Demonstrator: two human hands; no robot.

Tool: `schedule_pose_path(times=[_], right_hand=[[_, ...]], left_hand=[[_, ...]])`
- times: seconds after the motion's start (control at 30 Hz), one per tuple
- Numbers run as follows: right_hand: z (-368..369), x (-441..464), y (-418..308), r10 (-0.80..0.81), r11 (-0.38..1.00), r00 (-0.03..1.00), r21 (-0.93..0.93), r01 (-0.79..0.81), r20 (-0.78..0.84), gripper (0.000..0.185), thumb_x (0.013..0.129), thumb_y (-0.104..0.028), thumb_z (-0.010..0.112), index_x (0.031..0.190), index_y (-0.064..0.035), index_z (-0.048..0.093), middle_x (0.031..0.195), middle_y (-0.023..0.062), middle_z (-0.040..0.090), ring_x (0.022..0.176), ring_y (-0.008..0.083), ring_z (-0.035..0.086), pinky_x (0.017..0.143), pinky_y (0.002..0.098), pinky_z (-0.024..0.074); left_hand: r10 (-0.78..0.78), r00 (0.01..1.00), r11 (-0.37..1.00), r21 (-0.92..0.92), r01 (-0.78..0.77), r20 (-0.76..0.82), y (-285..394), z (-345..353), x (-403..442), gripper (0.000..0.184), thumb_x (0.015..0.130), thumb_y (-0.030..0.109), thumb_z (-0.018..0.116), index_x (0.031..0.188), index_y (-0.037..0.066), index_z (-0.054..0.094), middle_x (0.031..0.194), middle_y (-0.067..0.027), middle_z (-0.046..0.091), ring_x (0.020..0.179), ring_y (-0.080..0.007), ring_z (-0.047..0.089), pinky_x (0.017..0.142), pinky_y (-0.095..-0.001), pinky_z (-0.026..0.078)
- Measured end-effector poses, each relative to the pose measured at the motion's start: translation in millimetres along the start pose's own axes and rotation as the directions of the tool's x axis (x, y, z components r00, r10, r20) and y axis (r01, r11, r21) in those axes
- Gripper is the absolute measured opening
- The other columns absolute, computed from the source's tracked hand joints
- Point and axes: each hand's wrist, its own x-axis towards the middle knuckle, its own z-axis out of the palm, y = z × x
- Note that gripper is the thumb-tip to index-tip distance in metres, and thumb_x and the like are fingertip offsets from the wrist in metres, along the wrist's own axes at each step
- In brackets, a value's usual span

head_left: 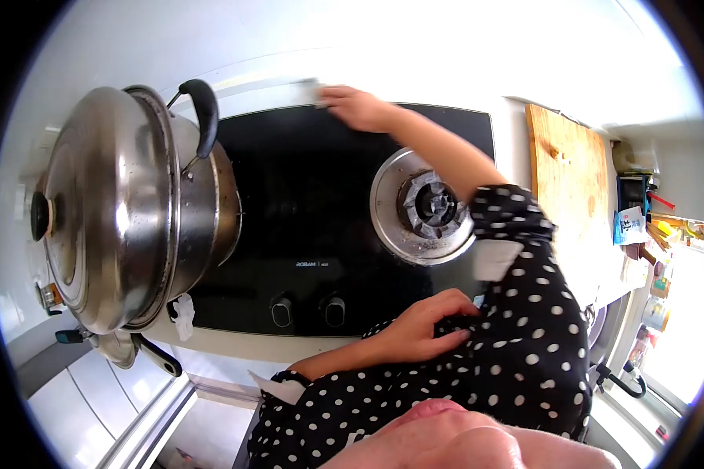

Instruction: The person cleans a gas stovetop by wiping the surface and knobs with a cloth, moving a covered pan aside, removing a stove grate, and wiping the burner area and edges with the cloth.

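My right hand (357,108) reaches over the back edge of the black glass cooktop (305,195), its fingers closed on a small pale cloth (318,94) that is blurred against the white ledge. Near the front edge, my left hand (434,324) rests against the polka-dot clothing, fingers slightly curled and apart, with nothing visible in it. Between the two arms lies the right burner (432,205), partly covered by my right forearm. Two control knobs (308,312) sit at the front of the cooktop, left of my left hand.
A large lidded steel pot (117,211) with black handles covers the cooktop's left side. A pan handle (160,356) juts out below it. At the right stand a wooden cutting board (569,168) and several small kitchen items. A white wall rises behind.
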Motion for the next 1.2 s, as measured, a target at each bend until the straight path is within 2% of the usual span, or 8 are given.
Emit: schedule_pose_path(times=[0.23,0.57,0.67,0.7,0.83,0.97,1.07,1.2], right_hand=[[-6.9,14.8,-9.7,0.331,0.847,0.942,0.423,-0.322,0.055,0.035,0.093,-0.028,0.041,0.114,-0.0069,0.059,0.128,0.0068,0.052,0.115,0.0264,0.05,0.098,0.0352,0.0396],[-104.1,-250.1,84.2,0.579,0.815,0.815,0.022,-0.579,0.016,0.031,0.092,-0.011,0.047,0.121,-0.0066,0.057,0.127,0.0105,0.053,0.108,0.0235,0.056,0.095,0.0319,0.0443],[-125.8,-214.4,56.9,0.912,0.207,0.384,0.646,-0.735,0.144,0.029,0.093,-0.01,0.047,0.118,-0.0009,0.057,0.123,0.0114,0.055,0.105,0.0189,0.057,0.093,0.03,0.0455],[-130.3,-201.9,39.7,0.925,-0.033,0.334,0.913,-0.406,0.182,0.03,0.094,-0.014,0.047,0.116,0.0042,0.057,0.118,0.0138,0.056,0.107,0.0189,0.054,0.095,0.0322,0.0439],[-148.7,-166.3,-16.1,0.816,-0.317,0.466,0.939,-0.133,0.341,0.039,0.095,-0.018,0.045,0.123,0.0093,0.047,0.121,0.0144,0.053,0.109,0.0201,0.053,0.098,0.0321,0.0417],[-143.3,-160.7,-22.1,0.723,-0.201,0.581,0.918,-0.341,0.374,0.033,0.095,-0.018,0.048,0.121,0.0008,0.053,0.118,0.0084,0.057,0.106,0.0161,0.055,0.096,0.0296,0.0422],[-121.5,-175.1,-2.2,0.581,0.732,0.808,0.374,-0.57,0.095,0.037,0.095,-0.022,0.046,0.13,-0.0101,0.049,0.135,0.0064,0.046,0.125,0.0227,0.042,0.106,0.0359,0.0317],[-71.7,-157.0,-22.0,0.424,0.875,0.852,0.103,-0.473,0.308,0.049,0.099,-0.033,0.027,0.145,-0.0169,0.022,0.153,0.0005,0.008,0.14,0.0254,0.003,0.112,0.0436,0.0048]], left_hand=[[-0.038,0.999,0.997,0.07,0.04,-0.027,-0.3,10.6,5.5,0.028,0.079,0.009,0.062,0.104,-0.001,0.057,0.104,-0.0126,0.055,0.1,-0.025,0.054,0.088,-0.0327,0.042],[-0.034,0.991,0.999,-0.038,0.039,0.131,9.9,35.9,9.4,0.025,0.082,0.007,0.06,0.106,0.001,0.057,0.102,-0.0098,0.055,0.097,-0.0199,0.053,0.085,-0.0295,0.041],[-0.013,0.993,1.0,0.011,0.012,0.12,11.7,32.2,-0.3,0.024,0.081,0.007,0.06,0.105,0.001,0.058,0.102,-0.0094,0.055,0.096,-0.0195,0.053,0.085,-0.0292,0.042],[0.006,0.995,1.0,0.014,-0.007,0.103,11.3,30.6,-2.8,0.024,0.081,0.007,0.06,0.104,0.001,0.058,0.101,-0.0092,0.055,0.095,-0.0193,0.053,0.085,-0.0292,0.042],[-0.026,0.997,0.999,-0.024,0.028,0.076,20.2,22.8,-11.3,0.023,0.081,0.007,0.061,0.103,0.001,0.059,0.101,-0.0087,0.055,0.095,-0.0189,0.054,0.085,-0.0288,0.042],[-0.001,0.998,1.0,0.003,0.001,0.059,19.7,19.1,-21.5,0.023,0.081,0.007,0.061,0.103,0.001,0.059,0.101,-0.0086,0.056,0.095,-0.0187,0.054,0.084,-0.0288,0.042],[-0.029,0.998,1.0,-0.009,0.029,0.052,20.9,16.4,-26.5,0.023,0.081,0.008,0.061,0.103,0.001,0.059,0.101,-0.0087,0.056,0.094,-0.0189,0.054,0.084,-0.029,0.042],[-0.005,0.999,1.0,0.007,0.005,0.045,18.4,16.9,-28.9,0.023,0.081,0.008,0.06,0.103,0.002,0.059,0.101,-0.0091,0.056,0.094,-0.0198,0.054,0.085,-0.0296,0.042]])
